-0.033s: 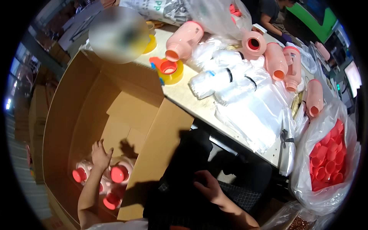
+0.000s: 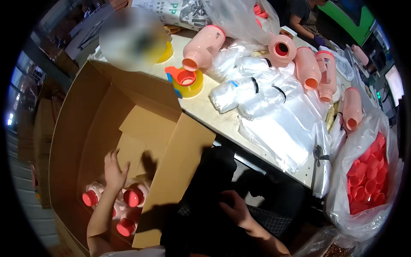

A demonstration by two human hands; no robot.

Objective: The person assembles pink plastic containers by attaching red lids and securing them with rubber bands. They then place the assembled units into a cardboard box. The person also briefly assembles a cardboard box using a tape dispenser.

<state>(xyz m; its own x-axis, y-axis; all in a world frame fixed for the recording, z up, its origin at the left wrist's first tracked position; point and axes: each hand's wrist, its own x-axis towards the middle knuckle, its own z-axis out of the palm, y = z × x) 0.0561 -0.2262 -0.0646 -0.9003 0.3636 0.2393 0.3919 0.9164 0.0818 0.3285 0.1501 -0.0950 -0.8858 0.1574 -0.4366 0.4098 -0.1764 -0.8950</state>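
Observation:
My left hand [image 2: 114, 172] reaches into a large cardboard box [image 2: 171, 160], its fingers stretched and thumb apart, holding nothing. Just below it in the box stand several pink plastic bottles with red caps; one red-capped bottle [image 2: 134, 197] is beside my wrist, and another red cap [image 2: 90, 198] lies to the left. A third red-capped bottle [image 2: 126, 227] is nearer to me. My forearm partly covers the bottles. Over my lap, right of the box, my right hand [image 2: 236, 210] rests loosely bent with the thumb apart and nothing visible in it.
A table [image 2: 199, 107] borders the box, bearing uncapped pink bottles [image 2: 308, 68], a yellow tape roll [image 2: 190, 88] with a red-and-blue dispenser, and bundles of clear plastic bags [image 2: 282, 132]. At right hangs a clear sack of red caps [image 2: 368, 180]. A co-worker [image 2: 306, 21] sits at the far right.
My left hand has shifted very slightly away from me above the bottles. The view has moved a little; my right hand stays over my lap.

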